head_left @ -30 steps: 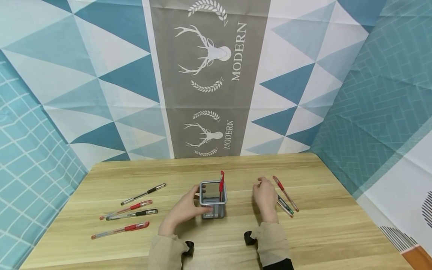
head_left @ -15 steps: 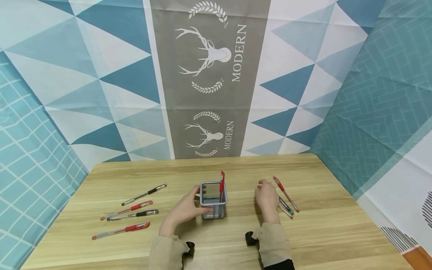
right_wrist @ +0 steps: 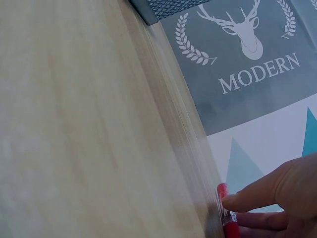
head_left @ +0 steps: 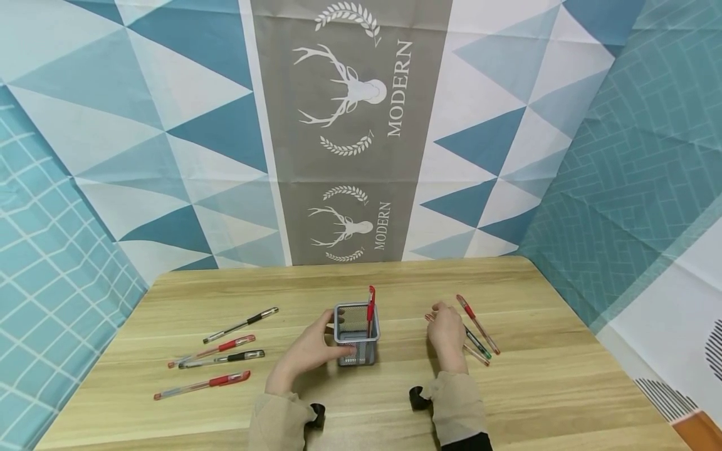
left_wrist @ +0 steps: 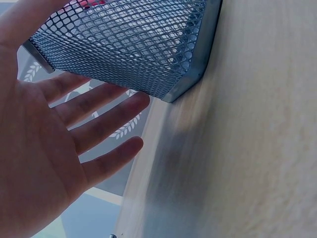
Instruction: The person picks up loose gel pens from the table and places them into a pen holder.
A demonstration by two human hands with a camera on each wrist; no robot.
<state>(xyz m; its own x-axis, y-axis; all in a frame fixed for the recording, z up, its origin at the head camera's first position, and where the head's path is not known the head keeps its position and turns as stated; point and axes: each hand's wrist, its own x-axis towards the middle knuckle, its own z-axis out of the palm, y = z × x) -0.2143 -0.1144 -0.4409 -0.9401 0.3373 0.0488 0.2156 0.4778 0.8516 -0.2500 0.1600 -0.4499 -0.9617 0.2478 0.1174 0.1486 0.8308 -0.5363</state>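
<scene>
A grey metal mesh pen holder (head_left: 357,352) stands upright near the middle of the table with one red pen (head_left: 370,311) in it. My left hand (head_left: 310,346) grips it from the left side, thumb on the near face and fingers round the back. In the left wrist view, the fingers of my left hand (left_wrist: 74,134) spread along the mesh wall. My right hand (head_left: 447,332) is over the pens at right. Its thumb and fingers pinch a red-capped pen (right_wrist: 228,218) close to the tabletop; the hand hides part of that pen in the head view.
Beside my right hand lie a green-tipped pen (head_left: 478,342) and another red pen (head_left: 477,324). Several red and black pens lie at left, including a black pen (head_left: 241,325) and a red pen (head_left: 202,384). Patterned cloth (head_left: 350,156) hangs behind the wooden table (head_left: 395,407).
My right hand has shifted slightly right, and the red cap of a pen now shows past its fingertips. My left hand and the pen holder stay put.
</scene>
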